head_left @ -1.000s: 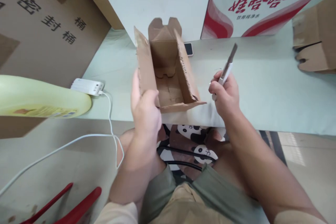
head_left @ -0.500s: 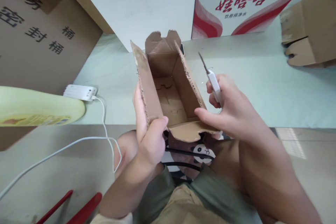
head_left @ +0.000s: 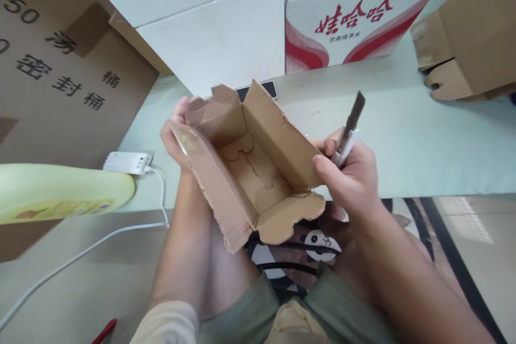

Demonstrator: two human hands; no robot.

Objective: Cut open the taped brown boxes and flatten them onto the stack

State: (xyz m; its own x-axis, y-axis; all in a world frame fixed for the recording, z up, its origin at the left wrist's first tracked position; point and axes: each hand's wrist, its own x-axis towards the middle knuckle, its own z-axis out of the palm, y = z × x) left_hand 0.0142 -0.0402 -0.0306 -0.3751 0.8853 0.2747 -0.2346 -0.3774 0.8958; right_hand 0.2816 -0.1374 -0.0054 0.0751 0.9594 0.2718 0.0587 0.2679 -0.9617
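The step in hand looks like trimming or cutting down a small open cardboard box [head_left: 250,172], which is held tilted in the air over the near edge of the pale counter [head_left: 423,134], its open top facing the camera and its ragged flaps standing up around it. The left hand [head_left: 177,134] cups the box from behind and beneath on its far-left side, fingers curled around the corner and wall. The right hand [head_left: 350,177] is closed around the white handle of a utility knife [head_left: 349,131], blade pointing up and away, while its thumb and forefinger also press against the box's right wall. Judging from this, any next cut would call for turning the blade down toward a flap edge while the left hand braces the box steady, fingers clear of the blade's path. A phone [head_left: 258,88] lies just behind the box.
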